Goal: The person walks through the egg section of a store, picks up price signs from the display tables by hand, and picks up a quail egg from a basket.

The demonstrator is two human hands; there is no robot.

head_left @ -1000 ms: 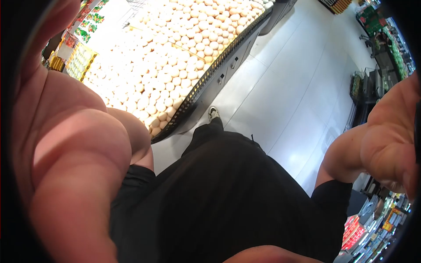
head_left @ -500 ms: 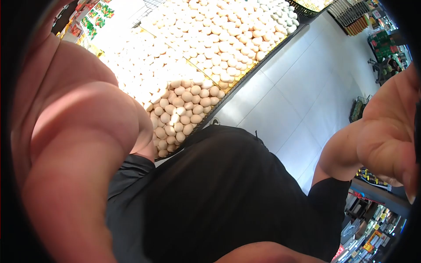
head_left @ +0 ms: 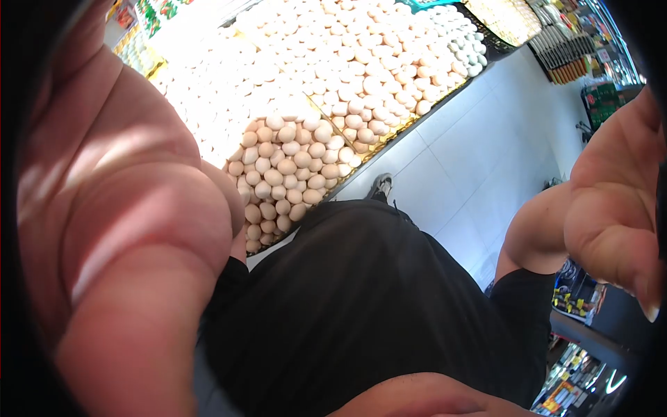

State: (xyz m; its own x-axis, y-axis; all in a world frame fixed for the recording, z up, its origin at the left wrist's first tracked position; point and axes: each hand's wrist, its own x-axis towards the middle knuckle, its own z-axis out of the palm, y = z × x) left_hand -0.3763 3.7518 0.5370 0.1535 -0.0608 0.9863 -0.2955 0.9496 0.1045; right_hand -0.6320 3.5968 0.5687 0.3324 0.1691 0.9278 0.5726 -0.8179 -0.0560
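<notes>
My left hand (head_left: 139, 187) fills the left side of the head view, very close to the camera, with its palm and thumb base showing. Its fingers run out of view. At the right edge, my right hand (head_left: 615, 194) is raised close to the camera; its thumb points downward and the other fingers are hidden or cut off. I see nothing held in either hand. Beyond my left hand lies a wide heap of brown and pale eggs (head_left: 292, 167), partly washed out by bright light. My black clothing (head_left: 361, 299) covers the lower middle.
The egg stand has a dark edge with yellow trim (head_left: 399, 137). A shoe (head_left: 382, 185) rests on the pale tiled floor (head_left: 479, 139) beside it. A round basket (head_left: 504, 21) stands at the far end. Green boxes (head_left: 601, 101) and stocked shelves (head_left: 573, 389) are at the right.
The view has shifted slightly, so the egg stand sits a little differently and more of the shoe shows. My left hand appears a little further right; my right hand has barely moved.
</notes>
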